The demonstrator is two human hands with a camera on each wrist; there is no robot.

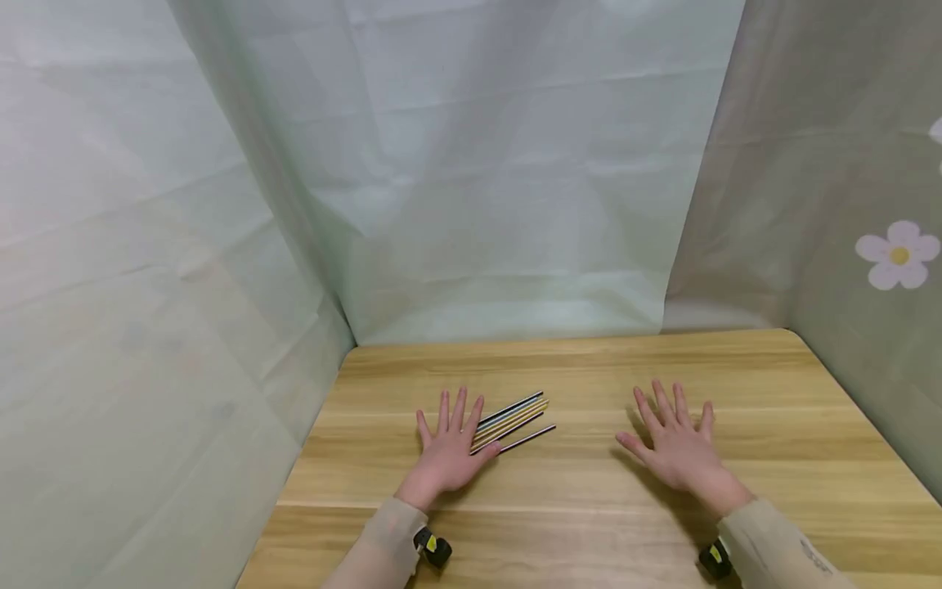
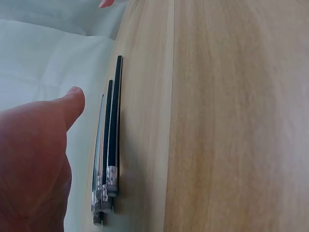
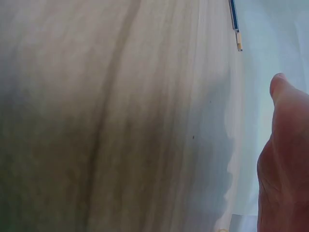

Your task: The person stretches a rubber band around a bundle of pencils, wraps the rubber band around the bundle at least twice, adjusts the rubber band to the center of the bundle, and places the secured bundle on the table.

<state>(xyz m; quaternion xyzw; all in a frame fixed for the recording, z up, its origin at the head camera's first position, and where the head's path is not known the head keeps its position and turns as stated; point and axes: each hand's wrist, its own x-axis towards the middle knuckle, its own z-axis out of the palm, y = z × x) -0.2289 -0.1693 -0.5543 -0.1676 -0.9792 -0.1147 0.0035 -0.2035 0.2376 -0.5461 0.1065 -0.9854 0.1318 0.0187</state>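
Note:
Several pencils [image 1: 509, 422] lie side by side on the wooden table, dark, blue and yellowish ones together, with one dark pencil [image 1: 531, 437] slightly apart on the near side. My left hand [image 1: 447, 460] is spread flat over their left ends and hides part of them; whether it touches them I cannot tell. Metal bands and grey erasers show on the pencils [image 2: 113, 130] in the left wrist view, beside the left thumb [image 2: 72, 106]. Off to the right, my right hand [image 1: 680, 454] hovers with fingers spread, its shadow below, holding nothing. A pencil tip [image 3: 238, 39] shows in the right wrist view.
The wooden table [image 1: 559, 499] has rounded far corners. Pale cloth sheets [image 1: 500, 204] hang behind it and on both sides, the right one with a white flower [image 1: 899, 255]. Each sleeve carries a small black wrist device [image 1: 434, 548].

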